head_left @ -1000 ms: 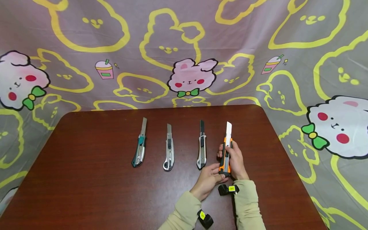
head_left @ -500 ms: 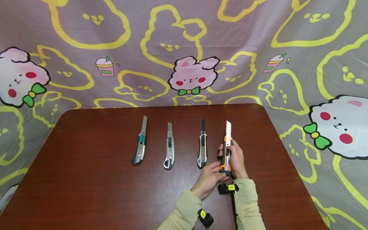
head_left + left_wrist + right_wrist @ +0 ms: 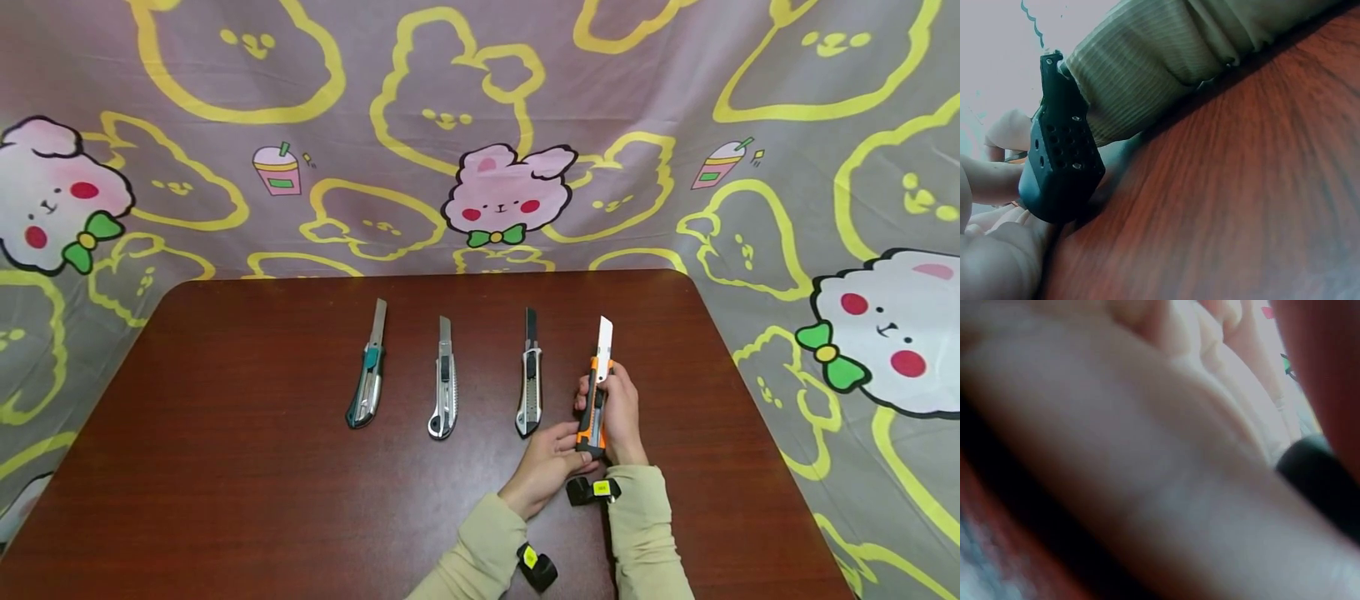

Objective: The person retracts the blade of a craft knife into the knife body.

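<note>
- Find at the right of the worktop (image 3: 262,467), right of the dark-bladed cutter (image 3: 529,392): the orange-and-black cutter (image 3: 591,418), pointing far with the blade (image 3: 604,342), base (image 3: 591,452) toward the near side;
- Gripped along the handle by the right hand (image 3: 622,417); pinched at the base by the left hand (image 3: 546,467); cannot tell whether raised or resting on the worktop;
- Likely light and stiff; hardly slippery if rubbery along the dark parts; probably thin, sharp and liable to snap at the bare blade;
- Best taken by the thick handle, well back from the blade
</note>
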`<state>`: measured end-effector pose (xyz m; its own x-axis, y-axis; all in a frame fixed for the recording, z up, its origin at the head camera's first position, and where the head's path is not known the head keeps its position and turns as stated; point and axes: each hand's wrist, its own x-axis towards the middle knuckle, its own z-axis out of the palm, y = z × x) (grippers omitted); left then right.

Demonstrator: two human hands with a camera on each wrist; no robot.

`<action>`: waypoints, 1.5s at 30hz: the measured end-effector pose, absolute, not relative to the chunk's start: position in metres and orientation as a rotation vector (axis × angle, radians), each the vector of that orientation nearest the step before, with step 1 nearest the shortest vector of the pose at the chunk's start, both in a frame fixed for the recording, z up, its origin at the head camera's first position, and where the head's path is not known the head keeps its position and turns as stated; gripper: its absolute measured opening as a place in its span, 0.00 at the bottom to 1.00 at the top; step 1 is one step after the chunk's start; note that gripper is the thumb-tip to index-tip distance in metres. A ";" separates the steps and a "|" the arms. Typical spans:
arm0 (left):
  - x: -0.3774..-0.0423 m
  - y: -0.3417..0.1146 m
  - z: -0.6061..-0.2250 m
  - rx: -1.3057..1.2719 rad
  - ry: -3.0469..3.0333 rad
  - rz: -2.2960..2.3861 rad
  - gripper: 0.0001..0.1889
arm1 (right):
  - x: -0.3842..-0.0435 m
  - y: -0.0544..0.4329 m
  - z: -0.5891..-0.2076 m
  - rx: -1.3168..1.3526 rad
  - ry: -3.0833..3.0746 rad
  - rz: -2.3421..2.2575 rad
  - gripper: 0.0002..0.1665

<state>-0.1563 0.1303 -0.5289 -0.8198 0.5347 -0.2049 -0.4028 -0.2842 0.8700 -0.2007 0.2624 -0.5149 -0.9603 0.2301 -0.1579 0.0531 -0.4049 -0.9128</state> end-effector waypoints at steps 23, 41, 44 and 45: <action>-0.158 0.130 -0.527 0.159 1.412 2.106 0.26 | -0.201 0.264 -0.512 -0.343 -1.562 2.585 0.20; -0.157 0.131 -0.527 0.169 1.415 2.102 0.26 | -0.200 0.266 -0.513 -0.327 -1.554 2.576 0.24; -0.157 0.131 -0.528 0.167 1.416 2.103 0.26 | -0.199 0.266 -0.513 -0.313 -1.554 2.579 0.24; -0.157 0.131 -0.528 0.166 1.416 2.105 0.26 | -0.199 0.266 -0.513 -0.312 -1.554 2.578 0.24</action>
<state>-0.1572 0.1308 -0.5283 -0.8183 0.5329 -0.2155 -0.4005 -0.2597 0.8787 -0.1992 0.2664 -0.5127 -0.9723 0.2030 -0.1162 0.0080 -0.4677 -0.8838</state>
